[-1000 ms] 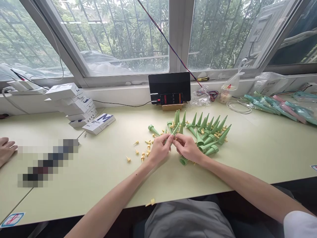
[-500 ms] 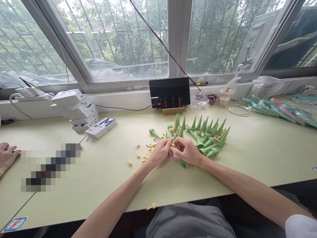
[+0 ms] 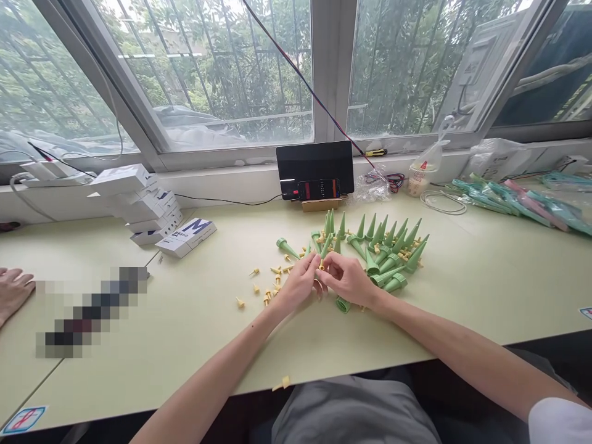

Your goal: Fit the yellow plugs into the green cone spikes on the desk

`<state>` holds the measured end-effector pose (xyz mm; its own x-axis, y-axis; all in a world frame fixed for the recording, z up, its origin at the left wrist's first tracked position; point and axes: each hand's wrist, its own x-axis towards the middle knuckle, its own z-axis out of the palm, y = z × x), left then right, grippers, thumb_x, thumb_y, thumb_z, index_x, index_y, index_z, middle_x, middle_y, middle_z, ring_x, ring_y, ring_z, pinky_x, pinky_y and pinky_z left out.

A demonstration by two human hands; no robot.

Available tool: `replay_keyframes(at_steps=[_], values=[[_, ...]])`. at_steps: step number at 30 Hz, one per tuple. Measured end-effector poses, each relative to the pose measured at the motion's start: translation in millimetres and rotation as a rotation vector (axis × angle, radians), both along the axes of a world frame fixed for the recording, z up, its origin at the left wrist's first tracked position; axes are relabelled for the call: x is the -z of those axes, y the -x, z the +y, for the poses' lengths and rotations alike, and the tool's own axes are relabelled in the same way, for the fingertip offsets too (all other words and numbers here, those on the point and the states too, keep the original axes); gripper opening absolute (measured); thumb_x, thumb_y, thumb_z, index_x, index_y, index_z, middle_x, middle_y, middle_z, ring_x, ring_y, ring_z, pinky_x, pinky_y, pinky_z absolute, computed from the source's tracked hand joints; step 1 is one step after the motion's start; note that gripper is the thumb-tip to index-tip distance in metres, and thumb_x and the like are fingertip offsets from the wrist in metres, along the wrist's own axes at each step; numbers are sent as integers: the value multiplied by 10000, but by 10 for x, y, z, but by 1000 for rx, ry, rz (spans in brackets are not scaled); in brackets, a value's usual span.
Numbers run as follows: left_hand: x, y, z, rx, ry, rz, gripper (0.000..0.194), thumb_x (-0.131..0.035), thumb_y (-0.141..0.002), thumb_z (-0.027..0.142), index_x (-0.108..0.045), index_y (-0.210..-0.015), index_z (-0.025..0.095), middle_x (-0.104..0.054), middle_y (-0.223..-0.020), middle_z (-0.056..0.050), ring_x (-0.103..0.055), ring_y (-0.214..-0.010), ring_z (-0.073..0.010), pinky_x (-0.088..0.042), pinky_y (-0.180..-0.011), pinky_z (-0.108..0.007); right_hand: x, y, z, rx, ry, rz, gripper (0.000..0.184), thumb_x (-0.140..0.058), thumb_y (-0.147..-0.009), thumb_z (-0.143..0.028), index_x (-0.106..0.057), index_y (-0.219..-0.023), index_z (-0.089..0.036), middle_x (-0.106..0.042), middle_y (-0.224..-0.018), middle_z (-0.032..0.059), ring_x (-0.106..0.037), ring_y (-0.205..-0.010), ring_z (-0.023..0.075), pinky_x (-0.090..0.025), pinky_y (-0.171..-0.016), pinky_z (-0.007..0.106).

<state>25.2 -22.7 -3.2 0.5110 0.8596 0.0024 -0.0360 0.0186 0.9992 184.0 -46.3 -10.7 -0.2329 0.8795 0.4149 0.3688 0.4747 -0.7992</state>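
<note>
My left hand and my right hand meet over the table, fingers pinched together. A small yellow plastic nozzle shows between their fingertips, its round open end facing me. Just above the fingers rises a green plastic spike; I cannot tell whether it is held or stands behind. More green spikes crowd beyond and right of my right hand, several upright, others lying down. A green spike with its threaded opening toward me lies below my right hand. Loose yellow nozzles are scattered left of my left hand.
One yellow nozzle lies at the front table edge. A phone leans on a black screen at the back. White boxes stand left, a bagged cup back right. Another person's hand rests at far left.
My view has shifted slightly. Both hands stay together around the yellow nozzle, whose open end now turns more toward me. The surrounding pieces look unmoved.
</note>
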Motion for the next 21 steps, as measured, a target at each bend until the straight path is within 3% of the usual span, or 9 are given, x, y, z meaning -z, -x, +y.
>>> replay_keyframes(at_steps=[10,21], values=[[-29,-34,-34,-95,-144,23,381,-513,-937,584,-446,-916,209,-511,-739,46,-581,-569,-94,-568,-479,-233,11,4,-2,156,-108,-60,162,-523,-920,-278,-513,-772,-212,-434,-527,-68,-383,-475,108,-335,-525,246],[-6,9,-36,-106,-340,86,285,-502,-962,501,-468,-979,219,-583,-761,28,-606,-603,-101,-611,-556,-257,-29,-29,-18,94,-134,-22,228,-492,-955,-283,-484,-740,-209,-560,-611,-8,-461,-537,129,-338,-516,261]])
